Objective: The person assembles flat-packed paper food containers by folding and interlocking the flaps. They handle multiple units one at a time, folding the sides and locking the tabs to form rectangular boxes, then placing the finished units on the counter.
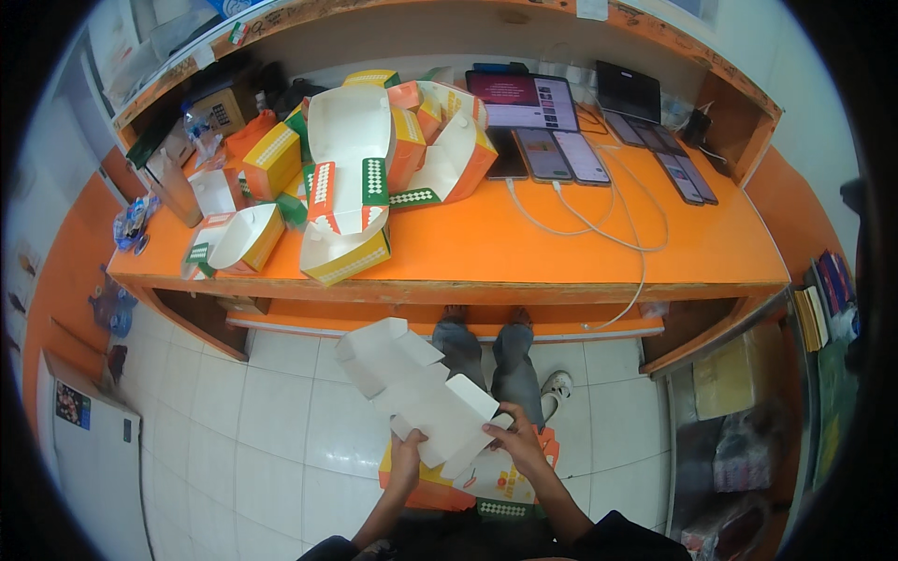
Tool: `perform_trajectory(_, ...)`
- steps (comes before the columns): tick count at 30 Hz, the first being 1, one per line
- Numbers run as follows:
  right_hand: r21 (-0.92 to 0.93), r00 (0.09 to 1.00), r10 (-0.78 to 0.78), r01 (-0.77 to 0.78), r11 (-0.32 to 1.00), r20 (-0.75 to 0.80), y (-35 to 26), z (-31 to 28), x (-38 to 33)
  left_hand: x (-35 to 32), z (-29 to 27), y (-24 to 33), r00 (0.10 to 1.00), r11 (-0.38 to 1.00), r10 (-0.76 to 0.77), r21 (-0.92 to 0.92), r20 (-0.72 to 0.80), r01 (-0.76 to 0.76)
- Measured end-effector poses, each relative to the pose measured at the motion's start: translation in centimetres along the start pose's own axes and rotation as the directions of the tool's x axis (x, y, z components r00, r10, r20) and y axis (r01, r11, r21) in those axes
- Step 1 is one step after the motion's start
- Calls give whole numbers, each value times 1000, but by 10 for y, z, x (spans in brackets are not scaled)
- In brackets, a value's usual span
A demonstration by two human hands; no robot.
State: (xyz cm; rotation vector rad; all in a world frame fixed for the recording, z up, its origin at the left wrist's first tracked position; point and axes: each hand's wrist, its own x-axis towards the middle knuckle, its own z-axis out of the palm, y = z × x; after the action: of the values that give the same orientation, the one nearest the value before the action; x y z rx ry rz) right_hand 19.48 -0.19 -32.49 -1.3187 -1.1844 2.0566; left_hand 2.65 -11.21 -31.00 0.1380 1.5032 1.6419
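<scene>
I hold a flat, unfolded white cardboard box blank over my lap, its flaps spread up and to the left. My left hand grips its lower left edge. My right hand pinches its lower right flap. Beneath the blank, on my knees, lies a stack of flat orange and white box blanks. My legs in grey trousers stretch toward the desk.
An orange desk ahead carries several folded orange, white and green boxes, a laptop, a tablet, several phones and white cables. White tiled floor lies on the left, bags and books on the right.
</scene>
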Motion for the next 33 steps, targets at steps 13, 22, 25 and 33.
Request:
perform_trajectory(13,-273,952,-288,250,929,-106,49,-49,-18,-67,-5,-21,888,871,-226,491,400,1)
perform_trajectory(22,-54,795,-484,501,864,-367,-10,-28,-37,-60,32,-57,916,910,145,312,375,-272)
perform_trajectory(25,-61,777,-513,530,846,-364,-35,-19,-38,-52,34,-46,946,955,-110,297,305,16)
perform_trajectory(33,42,751,-655,659,751,-85,-59,29,-51,-67,33,-23,730,762,-544,-119,414,636)
